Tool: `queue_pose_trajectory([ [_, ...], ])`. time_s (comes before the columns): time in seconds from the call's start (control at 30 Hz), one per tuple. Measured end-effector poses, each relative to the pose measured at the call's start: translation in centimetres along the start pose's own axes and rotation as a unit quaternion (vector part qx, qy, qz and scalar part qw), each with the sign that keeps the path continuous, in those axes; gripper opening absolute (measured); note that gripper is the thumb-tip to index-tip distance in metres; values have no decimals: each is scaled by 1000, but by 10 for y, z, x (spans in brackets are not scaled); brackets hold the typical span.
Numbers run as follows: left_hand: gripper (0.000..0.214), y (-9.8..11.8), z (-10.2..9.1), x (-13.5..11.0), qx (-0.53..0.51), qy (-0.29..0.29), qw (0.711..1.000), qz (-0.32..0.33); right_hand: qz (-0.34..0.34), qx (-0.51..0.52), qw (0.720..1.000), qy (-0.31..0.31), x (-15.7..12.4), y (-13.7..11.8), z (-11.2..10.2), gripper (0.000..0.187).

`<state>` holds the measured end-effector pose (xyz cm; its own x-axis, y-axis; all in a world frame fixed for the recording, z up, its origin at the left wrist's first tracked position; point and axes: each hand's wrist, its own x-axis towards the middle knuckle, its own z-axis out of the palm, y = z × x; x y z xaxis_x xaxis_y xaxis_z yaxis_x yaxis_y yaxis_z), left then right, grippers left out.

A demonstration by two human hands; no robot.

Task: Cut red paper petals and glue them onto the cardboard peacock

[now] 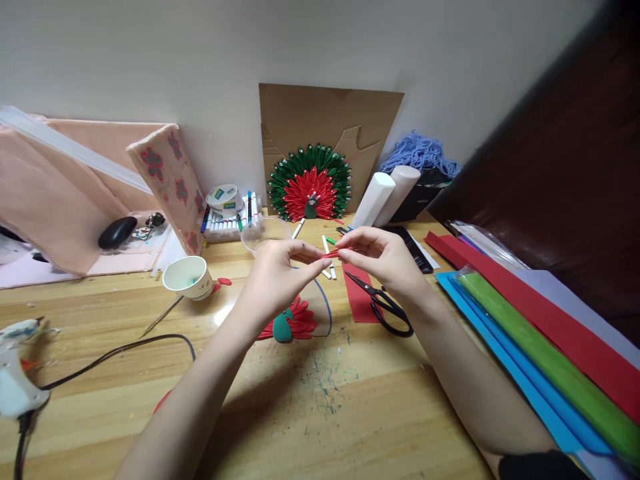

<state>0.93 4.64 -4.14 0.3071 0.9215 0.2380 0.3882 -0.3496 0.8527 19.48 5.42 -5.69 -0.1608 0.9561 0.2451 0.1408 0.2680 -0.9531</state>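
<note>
My left hand (280, 273) and my right hand (383, 257) meet above the wooden table, and both pinch a small red paper strip (334, 253) between fingertips. Below my left hand lies a half-made paper peacock (293, 321) with red feathers and a green body. Black scissors (383, 303) rest on a red paper piece (359, 297) under my right wrist. A finished red and green paper peacock (310, 183) leans on a cardboard sheet (330, 120) against the wall.
A glue gun (17, 373) with a black cord lies at the left edge. A paper cup (189, 277), a clear plastic cup (263, 232), a marker set (233, 223) and tape sit behind. Coloured paper sheets (545, 353) stack at the right. Blue yarn (417, 152) is at the back.
</note>
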Motion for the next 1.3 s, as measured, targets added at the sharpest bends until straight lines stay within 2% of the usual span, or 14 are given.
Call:
queue_pose_trajectory([
  [0.47, 19, -3, 3, 3, -46, 4, 999, -19, 48, 33, 996, -70, 0, 6, 3, 22],
  [0.63, 18, -1, 6, 2, -76, -7, 997, -27, 65, 73, 994, -50, 0, 6, 6, 21],
  [0.87, 20, -6, 5, 4, -114, -25, 992, -41, 104, 126, 985, -60, -1, 4, 9, 19],
  [1.3, 21, -9, 5, 6, -180, -17, 982, -57, 123, 132, 982, -54, -3, 4, 9, 14],
])
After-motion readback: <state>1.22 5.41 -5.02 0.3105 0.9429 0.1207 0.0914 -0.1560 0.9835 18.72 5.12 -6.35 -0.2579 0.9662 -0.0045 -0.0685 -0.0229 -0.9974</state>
